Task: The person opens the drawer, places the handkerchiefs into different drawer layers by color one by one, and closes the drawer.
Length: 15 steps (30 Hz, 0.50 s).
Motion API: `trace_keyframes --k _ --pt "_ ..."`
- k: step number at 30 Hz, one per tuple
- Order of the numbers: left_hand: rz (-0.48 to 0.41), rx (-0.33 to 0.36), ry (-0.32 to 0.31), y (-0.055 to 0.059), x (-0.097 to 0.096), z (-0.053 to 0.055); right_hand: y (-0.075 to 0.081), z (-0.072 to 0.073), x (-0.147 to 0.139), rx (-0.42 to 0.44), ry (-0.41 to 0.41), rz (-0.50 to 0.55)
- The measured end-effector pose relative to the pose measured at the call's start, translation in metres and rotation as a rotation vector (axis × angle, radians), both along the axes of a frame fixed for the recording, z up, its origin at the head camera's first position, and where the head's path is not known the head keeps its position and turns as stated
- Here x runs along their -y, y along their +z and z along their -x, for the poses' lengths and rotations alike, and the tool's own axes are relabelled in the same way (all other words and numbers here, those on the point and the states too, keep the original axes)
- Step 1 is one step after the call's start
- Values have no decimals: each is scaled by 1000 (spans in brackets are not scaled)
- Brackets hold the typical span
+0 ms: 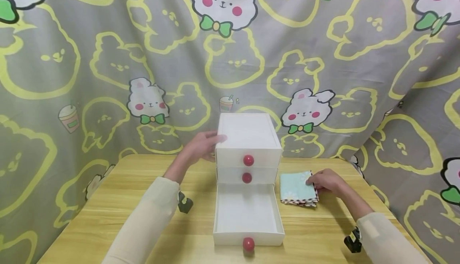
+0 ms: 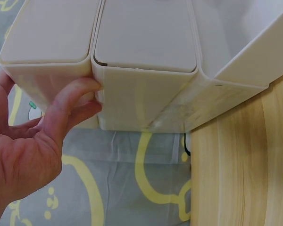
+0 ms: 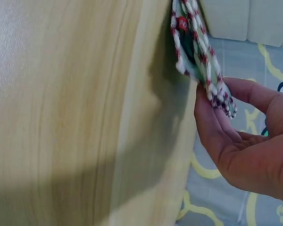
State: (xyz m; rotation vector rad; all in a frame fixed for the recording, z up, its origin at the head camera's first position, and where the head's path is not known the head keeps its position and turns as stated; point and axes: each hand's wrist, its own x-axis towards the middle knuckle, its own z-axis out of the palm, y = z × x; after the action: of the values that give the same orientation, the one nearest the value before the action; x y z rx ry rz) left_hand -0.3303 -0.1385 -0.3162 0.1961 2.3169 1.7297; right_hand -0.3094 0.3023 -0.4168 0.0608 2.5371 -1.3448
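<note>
A white drawer cabinet [image 1: 248, 132] with red round knobs stands mid-table, its bottom drawer [image 1: 248, 238] pulled out and the inside bare. My left hand [image 1: 202, 146] grips the cabinet's upper left edge, thumb over the top. In the left wrist view its bent fingers [image 2: 82, 92] press the side near the seam below the top section. To the right of the cabinet, my right hand [image 1: 327, 181] pinches a folded light-blue cloth [image 1: 295, 186] by its right edge. The right wrist view shows the layered, red-and-white stitched edges of the cloth [image 3: 205, 61] between thumb and fingers.
The wooden table [image 1: 194, 232] carries the cabinet. A grey curtain with yellow outlines and rabbit faces [image 1: 179, 68] hangs right behind the table and along its sides. The open drawer juts toward the front, between my forearms.
</note>
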Motion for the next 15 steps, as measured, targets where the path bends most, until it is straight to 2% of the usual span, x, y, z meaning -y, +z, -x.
trace_keyframes --k 5,15 --pt "-4 -2 -2 0 0 1 9 -6 2 32 45 126" --pt "-3 -2 -7 0 0 0 31 -18 17 8 89 171"
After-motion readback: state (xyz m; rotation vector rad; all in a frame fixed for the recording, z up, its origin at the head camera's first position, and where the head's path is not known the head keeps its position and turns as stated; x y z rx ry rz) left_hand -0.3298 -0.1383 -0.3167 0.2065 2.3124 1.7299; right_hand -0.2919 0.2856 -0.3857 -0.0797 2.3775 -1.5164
